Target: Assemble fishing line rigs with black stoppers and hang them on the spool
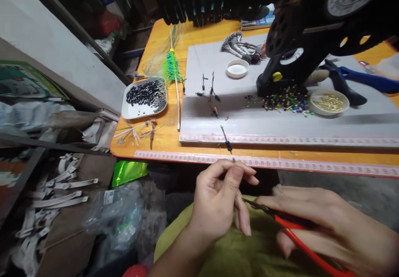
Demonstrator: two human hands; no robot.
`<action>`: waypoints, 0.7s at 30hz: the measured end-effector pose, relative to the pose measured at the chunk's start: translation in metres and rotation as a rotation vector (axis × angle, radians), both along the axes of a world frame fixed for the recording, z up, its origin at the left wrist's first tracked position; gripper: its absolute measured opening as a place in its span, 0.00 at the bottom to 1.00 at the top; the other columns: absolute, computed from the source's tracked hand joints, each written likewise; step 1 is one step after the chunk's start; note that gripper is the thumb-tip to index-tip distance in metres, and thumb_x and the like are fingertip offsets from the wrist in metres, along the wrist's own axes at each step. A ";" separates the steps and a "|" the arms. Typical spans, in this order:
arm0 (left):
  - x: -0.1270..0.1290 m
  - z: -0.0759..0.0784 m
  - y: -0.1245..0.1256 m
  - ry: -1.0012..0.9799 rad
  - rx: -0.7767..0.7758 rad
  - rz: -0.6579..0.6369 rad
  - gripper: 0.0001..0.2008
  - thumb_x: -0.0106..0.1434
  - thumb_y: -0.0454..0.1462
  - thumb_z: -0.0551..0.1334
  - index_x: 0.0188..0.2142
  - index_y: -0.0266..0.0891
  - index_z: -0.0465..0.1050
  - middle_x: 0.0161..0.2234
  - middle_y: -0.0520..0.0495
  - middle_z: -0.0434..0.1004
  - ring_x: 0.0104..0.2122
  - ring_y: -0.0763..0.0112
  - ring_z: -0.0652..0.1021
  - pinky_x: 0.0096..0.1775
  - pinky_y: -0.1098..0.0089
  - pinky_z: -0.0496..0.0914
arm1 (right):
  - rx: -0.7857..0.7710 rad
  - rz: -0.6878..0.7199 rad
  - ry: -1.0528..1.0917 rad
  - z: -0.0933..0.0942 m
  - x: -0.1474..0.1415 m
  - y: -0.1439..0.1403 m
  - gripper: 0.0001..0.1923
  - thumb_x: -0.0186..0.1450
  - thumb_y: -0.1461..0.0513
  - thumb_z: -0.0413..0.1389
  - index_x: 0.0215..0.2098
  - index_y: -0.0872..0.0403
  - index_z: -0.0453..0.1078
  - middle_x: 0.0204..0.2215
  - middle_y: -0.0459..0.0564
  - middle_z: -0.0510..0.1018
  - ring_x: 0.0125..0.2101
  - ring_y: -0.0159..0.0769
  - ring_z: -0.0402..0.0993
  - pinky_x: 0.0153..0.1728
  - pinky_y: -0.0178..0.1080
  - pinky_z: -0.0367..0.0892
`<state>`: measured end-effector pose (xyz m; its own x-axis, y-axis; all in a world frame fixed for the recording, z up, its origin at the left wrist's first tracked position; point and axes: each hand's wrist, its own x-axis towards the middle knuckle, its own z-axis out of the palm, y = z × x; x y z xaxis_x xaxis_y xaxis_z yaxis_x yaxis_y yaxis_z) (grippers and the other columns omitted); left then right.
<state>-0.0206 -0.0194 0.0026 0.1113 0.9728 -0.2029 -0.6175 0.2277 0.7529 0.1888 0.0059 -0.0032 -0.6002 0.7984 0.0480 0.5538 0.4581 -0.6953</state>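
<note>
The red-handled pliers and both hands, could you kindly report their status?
Right hand: grip closed on red-handled pliers. Left hand: thumb against fingers, pliers' tip alongside, anything pinched hidden. Table edge close ahead.

Pliers (307,250): smooth plastic, dark metal. Black tubes (141,94): glossy. Stick (178,106): matt wood. Bag (116,208): crinkled clear plastic.

Curled left hand (216,202) near right hand (327,210).
</note>
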 end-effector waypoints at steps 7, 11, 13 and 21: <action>-0.002 0.002 0.001 0.017 -0.015 -0.007 0.16 0.69 0.47 0.64 0.36 0.35 0.73 0.32 0.50 0.81 0.10 0.84 0.74 0.10 0.89 0.60 | -0.259 0.275 0.046 0.014 -0.009 0.006 0.16 0.72 0.50 0.55 0.53 0.45 0.76 0.27 0.49 0.81 0.26 0.36 0.76 0.32 0.35 0.70; -0.002 0.002 0.001 0.023 -0.023 0.003 0.16 0.69 0.47 0.64 0.36 0.35 0.74 0.32 0.50 0.82 0.10 0.84 0.75 0.11 0.90 0.60 | -0.360 0.377 0.079 0.017 -0.006 0.010 0.14 0.74 0.57 0.54 0.56 0.37 0.71 0.30 0.42 0.82 0.29 0.30 0.77 0.35 0.31 0.70; -0.002 0.002 0.001 0.027 -0.019 0.008 0.16 0.69 0.47 0.64 0.36 0.35 0.74 0.32 0.50 0.82 0.11 0.85 0.75 0.11 0.91 0.60 | -0.350 0.377 0.084 0.017 -0.006 0.012 0.15 0.73 0.58 0.55 0.56 0.36 0.71 0.30 0.41 0.82 0.29 0.30 0.77 0.35 0.31 0.70; 0.000 0.000 0.001 -0.007 -0.001 -0.009 0.15 0.70 0.46 0.63 0.36 0.35 0.74 0.31 0.51 0.82 0.10 0.85 0.74 0.11 0.90 0.60 | -0.161 0.441 0.143 0.014 -0.006 0.016 0.25 0.74 0.59 0.54 0.67 0.38 0.61 0.29 0.42 0.82 0.27 0.28 0.79 0.33 0.28 0.71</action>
